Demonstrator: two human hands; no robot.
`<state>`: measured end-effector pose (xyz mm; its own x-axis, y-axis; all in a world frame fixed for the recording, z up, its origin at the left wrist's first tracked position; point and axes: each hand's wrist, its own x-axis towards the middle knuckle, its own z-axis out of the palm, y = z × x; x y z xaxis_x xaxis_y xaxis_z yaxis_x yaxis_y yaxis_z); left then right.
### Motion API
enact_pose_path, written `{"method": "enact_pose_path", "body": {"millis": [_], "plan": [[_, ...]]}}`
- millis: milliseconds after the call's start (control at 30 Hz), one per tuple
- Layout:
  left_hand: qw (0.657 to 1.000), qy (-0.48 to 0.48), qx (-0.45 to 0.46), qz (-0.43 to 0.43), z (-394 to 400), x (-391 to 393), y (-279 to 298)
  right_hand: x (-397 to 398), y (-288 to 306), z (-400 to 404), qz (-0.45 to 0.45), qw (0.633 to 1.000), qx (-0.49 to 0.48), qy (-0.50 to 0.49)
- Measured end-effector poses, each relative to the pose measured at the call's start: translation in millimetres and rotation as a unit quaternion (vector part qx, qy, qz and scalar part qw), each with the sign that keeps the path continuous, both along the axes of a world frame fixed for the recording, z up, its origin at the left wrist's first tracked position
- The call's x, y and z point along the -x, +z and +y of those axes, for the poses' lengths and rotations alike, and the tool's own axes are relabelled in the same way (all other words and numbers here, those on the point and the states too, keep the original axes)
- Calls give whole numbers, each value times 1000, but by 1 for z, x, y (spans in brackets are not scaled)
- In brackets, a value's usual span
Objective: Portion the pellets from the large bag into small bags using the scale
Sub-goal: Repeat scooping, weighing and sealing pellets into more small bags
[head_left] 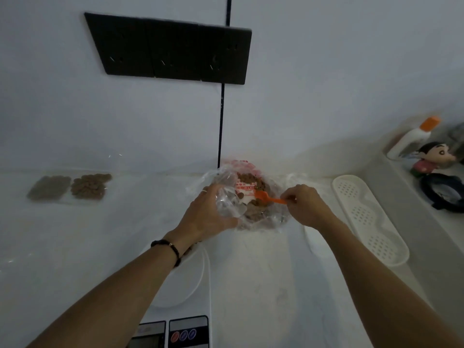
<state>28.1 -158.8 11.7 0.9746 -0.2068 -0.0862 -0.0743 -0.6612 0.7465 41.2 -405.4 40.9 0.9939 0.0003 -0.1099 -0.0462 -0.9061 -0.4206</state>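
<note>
A large clear plastic bag (263, 217) of brown pellets (251, 183) lies open at the back of the white counter. My left hand (208, 212) grips the bag's left rim and holds it open. My right hand (306, 204) pinches the handle of a small orange scoop (267, 197), whose head rests in the pellets. A white kitchen scale (185, 285) sits near the front edge under my left forearm, its plate partly hidden. Two small filled bags of pellets (69, 187) lie flat at the far left.
A white perforated tray (369, 219) lies on the counter to the right. On a raised ledge at the right stand a white bottle with an orange cap (411, 139), a cartoon figurine (431, 156) and a dark object (442, 192). Black wall sockets (173, 49) hang above.
</note>
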Motion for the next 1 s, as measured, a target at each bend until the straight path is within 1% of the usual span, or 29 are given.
{"method": "enact_pose_path", "body": {"millis": [67,133,200,300,433,500,567,767,900,1000], "plan": [[1000,1,-3,-1,1,-1,-1,2,2,-8,49,997,-59,-20],[1000,2,-5,4,1,-1,-1,6,2,-8,89,985,-143,-48],[1000,1,-7,9,1,-2,-1,10,-4,-4,127,959,-242,-82],[1000,0,-9,4,3,-1,0,14,-16,5,162,911,-355,-132],[1000,4,-6,-5,7,1,2,17,-27,7,157,851,-455,-209],[1000,4,-7,-8,8,2,3,18,-28,5,141,835,-478,-235],[1000,2,-5,-10,8,2,3,19,-27,3,120,829,-486,-250],[1000,4,-6,-9,4,2,2,20,-13,-2,68,851,-464,-238],[1000,3,-9,-10,2,1,2,22,-3,-2,68,844,-477,-237],[1000,7,-15,-14,0,-2,2,26,8,-2,75,835,-502,-214]]}}
